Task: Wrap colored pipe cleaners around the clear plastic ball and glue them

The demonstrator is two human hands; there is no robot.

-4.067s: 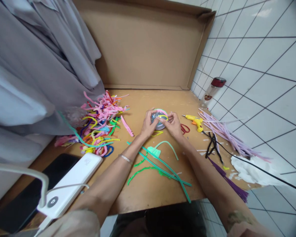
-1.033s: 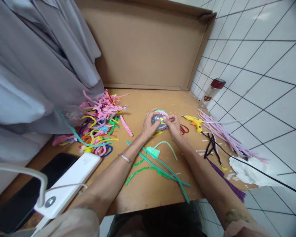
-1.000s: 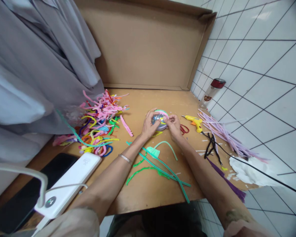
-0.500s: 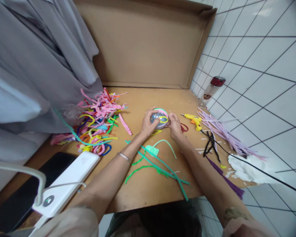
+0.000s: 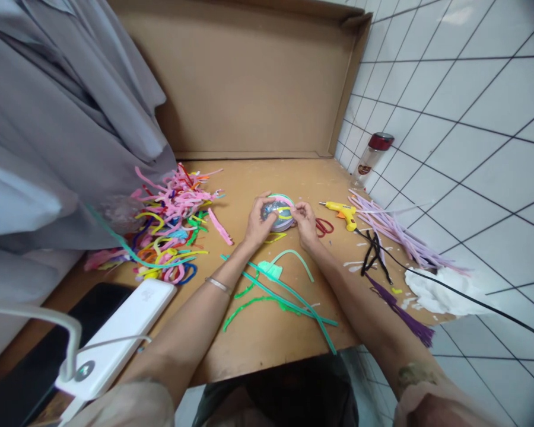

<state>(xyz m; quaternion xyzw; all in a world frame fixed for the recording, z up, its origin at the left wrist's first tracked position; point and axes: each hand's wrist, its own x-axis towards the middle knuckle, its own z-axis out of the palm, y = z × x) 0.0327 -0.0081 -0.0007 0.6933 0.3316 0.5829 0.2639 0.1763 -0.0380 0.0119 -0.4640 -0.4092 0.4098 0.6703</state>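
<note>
My left hand [image 5: 258, 224] is closed around the left side of a round, clear bluish piece [image 5: 278, 220] edged with green, pink and lilac strips, its thumb lying across the front. A yellow strip crosses its middle. At the piece's right edge, the fingers of my right hand [image 5: 306, 224] are pinched together; exactly what lies between them is too small to make out. Red-handled scissors [image 5: 324, 227] lie just right of that hand. Below the hands are a mint-green patch [image 5: 270, 270], long teal pipe cleaners [image 5: 293, 303] and bright green ones [image 5: 249, 303].
A tangled pile of coloured pipe cleaners [image 5: 173, 207] lies left. Rightward are a yellow glue gun [image 5: 342, 212] with a black cord, lilac pipe cleaners [image 5: 391, 228], a purple tassel [image 5: 403, 314] and a bottle [image 5: 371, 157]. A white power bank [image 5: 120, 332] is nearest left. Cardboard [image 5: 249, 83] stands behind.
My right hand has shifted slightly up and in against the round piece's right edge, fingers bunched closer. More of the scissors shows. The whole view has swung a little to the right.
</note>
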